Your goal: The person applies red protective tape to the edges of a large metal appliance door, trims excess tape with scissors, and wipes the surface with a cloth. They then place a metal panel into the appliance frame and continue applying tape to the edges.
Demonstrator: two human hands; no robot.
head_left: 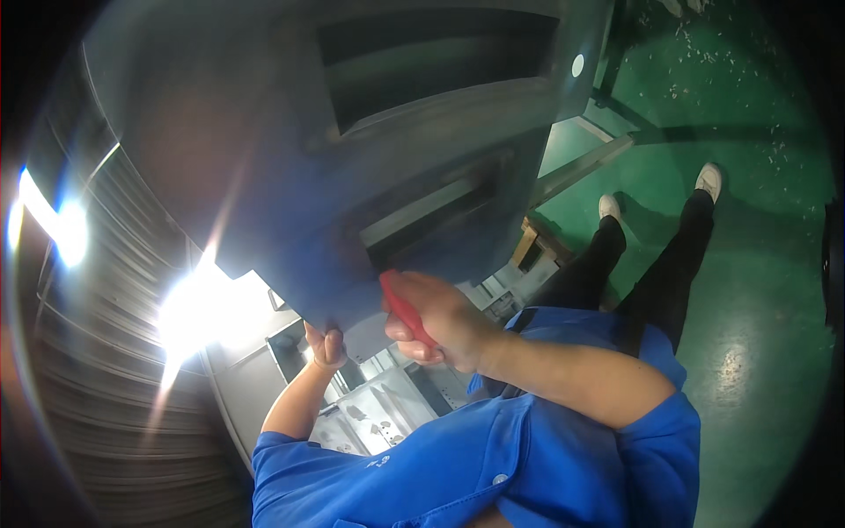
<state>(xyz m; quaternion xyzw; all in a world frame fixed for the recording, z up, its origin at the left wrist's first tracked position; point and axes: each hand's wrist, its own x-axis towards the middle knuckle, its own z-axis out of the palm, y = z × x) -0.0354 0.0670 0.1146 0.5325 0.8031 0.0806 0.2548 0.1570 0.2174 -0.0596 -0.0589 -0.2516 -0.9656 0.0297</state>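
At panel edge | left hand (327, 346) fingers pinch grey sheet-metal panel (264, 158): likely stiff, heavy, sharp-edged | right hand (436, 319) fingers wrap red handle (403, 308): light, grippy

You stand on a green floor (757, 290) with white shoes (709, 180) planted well apart. Pale scraps (695, 44) lie scattered on it, and a grey metal frame (607, 123) rests there.

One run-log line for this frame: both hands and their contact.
left hand: grips lower edge of grey metal panel | right hand: holds red-handled tool against panel | floor: green
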